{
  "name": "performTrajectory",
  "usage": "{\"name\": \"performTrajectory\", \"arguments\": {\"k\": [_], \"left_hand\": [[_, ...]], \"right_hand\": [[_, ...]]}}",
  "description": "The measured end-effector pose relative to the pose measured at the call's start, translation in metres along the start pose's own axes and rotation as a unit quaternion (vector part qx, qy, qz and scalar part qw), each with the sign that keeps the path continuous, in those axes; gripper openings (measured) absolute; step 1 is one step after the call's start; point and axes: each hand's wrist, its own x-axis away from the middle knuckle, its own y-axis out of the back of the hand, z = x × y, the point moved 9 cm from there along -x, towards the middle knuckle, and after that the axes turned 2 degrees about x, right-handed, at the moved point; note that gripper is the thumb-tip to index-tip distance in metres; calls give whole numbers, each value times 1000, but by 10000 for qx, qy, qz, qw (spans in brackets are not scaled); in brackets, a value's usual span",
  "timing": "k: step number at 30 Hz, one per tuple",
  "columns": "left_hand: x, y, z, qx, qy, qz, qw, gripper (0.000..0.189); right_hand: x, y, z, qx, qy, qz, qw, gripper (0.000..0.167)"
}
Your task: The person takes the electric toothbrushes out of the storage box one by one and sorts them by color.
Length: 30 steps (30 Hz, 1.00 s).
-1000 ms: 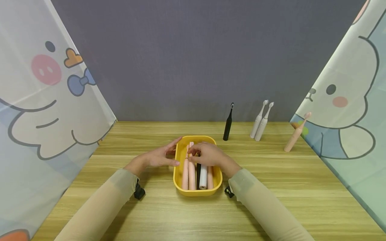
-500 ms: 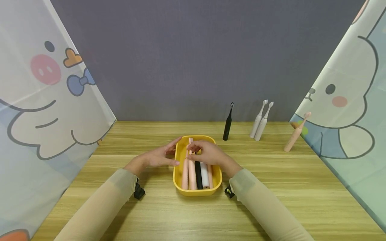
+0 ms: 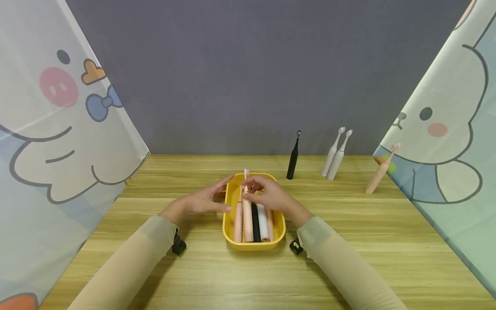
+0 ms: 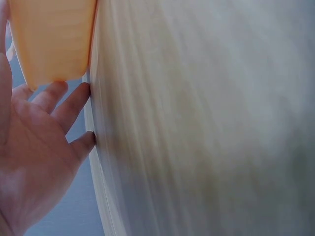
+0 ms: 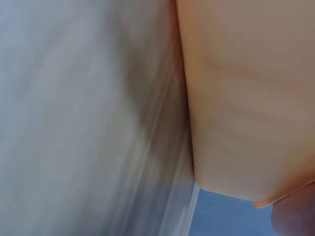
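A yellow bin (image 3: 253,246) holds several electric toothbrushes side by side. With thumb and fingers my right hand (image 3: 271,194) pinches a pink toothbrush (image 3: 247,219) near its neck, and its brush head shows above the bin's far rim. Left of it lies another pink toothbrush (image 3: 238,223); to its right are a black toothbrush (image 3: 255,224), a white one and a third pink handle, their upper ends hidden by my hand. My left hand (image 3: 203,201) rests with spread fingers at the bin's left side. In the left wrist view, those fingertips meet the bin's wall (image 4: 54,39).
Beyond the bin, a black toothbrush (image 3: 293,161) stands upright on the wooden table (image 3: 193,267). Two white toothbrushes (image 3: 336,164) stand close together farther right, and a pink toothbrush (image 3: 376,176) stands near the right side. A grey panel (image 3: 248,77) rises behind.
The pinched pink toothbrush has risen, its head now above the far rim. The black and white handles beside it have shifted slightly right. My left hand stays in place.
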Motion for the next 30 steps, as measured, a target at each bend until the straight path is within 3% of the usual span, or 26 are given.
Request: {"name": "performTrajectory", "arguments": {"k": [13,24,30], "left_hand": [[0,2,-4,-9,-44,41,10000,120],[-2,0,-2,8,-121,54,9999,119],[-1,0,0,2,-73,29,10000,118]], "right_hand": [[4,14,6,-425,368,-736,9957,45],[12,20,17,-556,891,-1174,9875,43],[15,23,23,-890,1078,-1261,9821,53]]}}
